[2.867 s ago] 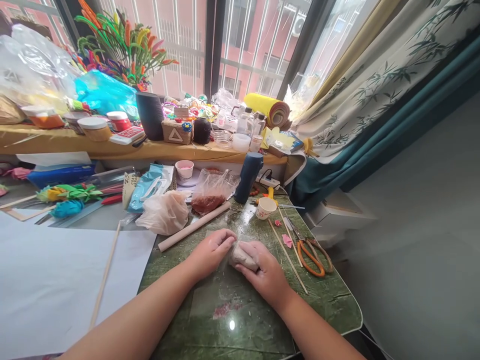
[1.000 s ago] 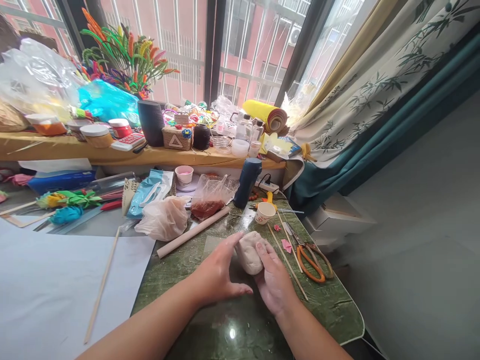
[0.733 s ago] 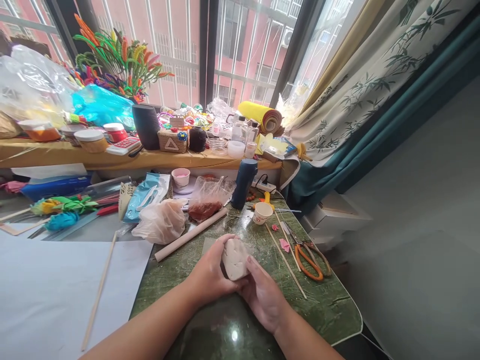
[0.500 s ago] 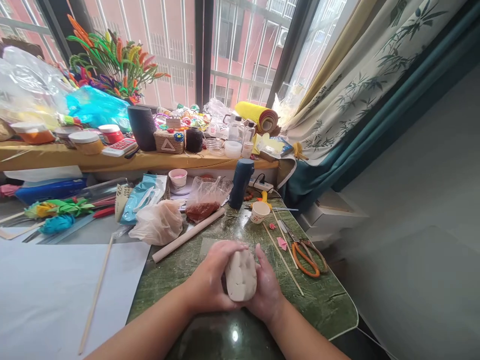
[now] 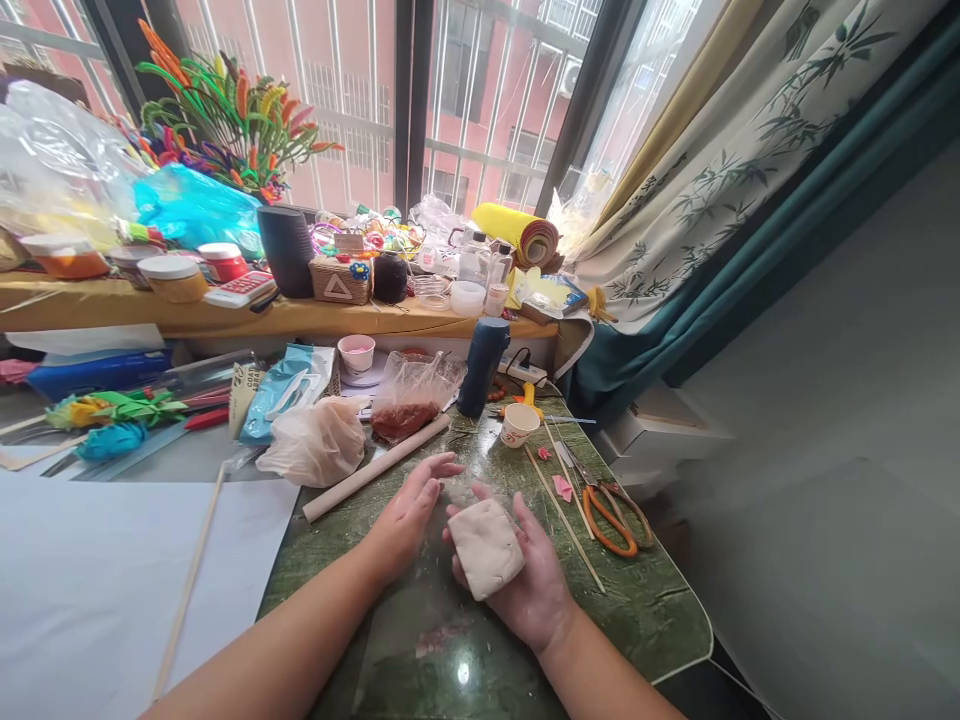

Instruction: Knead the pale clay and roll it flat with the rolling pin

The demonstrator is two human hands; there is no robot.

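Note:
A pale block of clay (image 5: 486,548), flattened with a squarish face, rests in my right hand (image 5: 541,580). The fingers of that hand curl under and around the block's far side, holding it above the green tabletop (image 5: 330,590). To the left of the clay, my left hand (image 5: 409,515) is apart from it, fingers stretched forward and holding nothing. Beyond my left hand lies a pale rolling pin (image 5: 375,470), set at a slant on the table.
Orange-handled scissors (image 5: 611,520), thin wooden sticks (image 5: 566,520) and pink scraps lie at right. A paper cup (image 5: 519,425) and a dark blue bottle (image 5: 484,368) stand behind. Plastic bags (image 5: 319,440) sit at back left, near a white sheet (image 5: 112,590).
My left hand has let go of the clay and moved away to the left, its fingers opening. The clay has turned in my right hand and shows a flat, squarish face.

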